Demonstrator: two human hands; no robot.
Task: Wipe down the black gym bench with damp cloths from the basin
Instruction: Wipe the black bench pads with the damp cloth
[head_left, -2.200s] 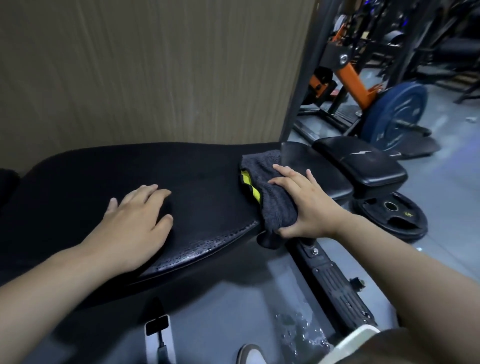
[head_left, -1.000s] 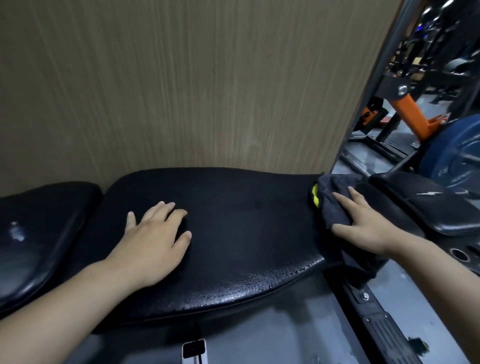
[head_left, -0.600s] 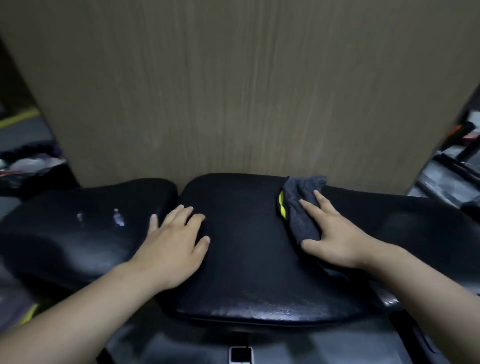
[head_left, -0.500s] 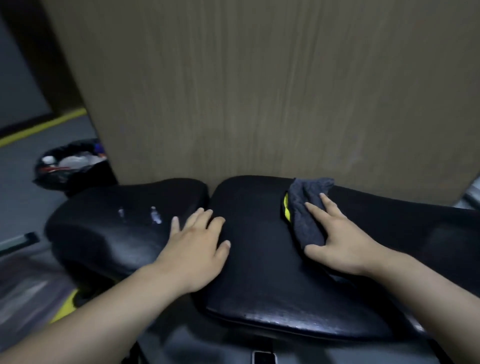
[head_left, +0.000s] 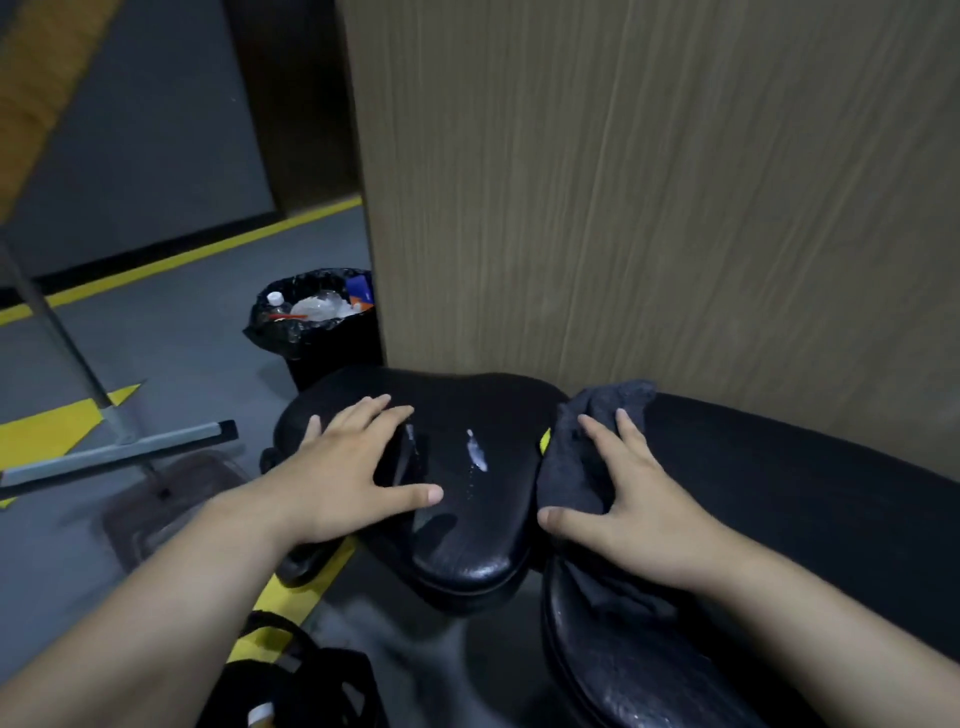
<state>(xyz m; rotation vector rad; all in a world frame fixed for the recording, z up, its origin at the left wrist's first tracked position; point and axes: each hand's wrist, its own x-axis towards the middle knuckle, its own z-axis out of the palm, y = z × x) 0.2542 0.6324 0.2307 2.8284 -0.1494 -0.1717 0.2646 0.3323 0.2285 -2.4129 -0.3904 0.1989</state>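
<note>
The right hand (head_left: 639, 499) lies flat with fingers spread, pressing the grey cloth (head_left: 571, 467) at the gap between back pad (head_left: 779, 493) and seat pad (head_left: 467, 525). The left hand (head_left: 353, 467) rests open on the seat. The cloth has swept leftward along the back pad, so I'd say only the droplet-spotted seat remains.

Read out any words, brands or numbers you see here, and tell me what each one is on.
None can be read.
Blue packet in the trash bin: print too blurred.
Black bench and grey cloth: no lettering shows.
</note>
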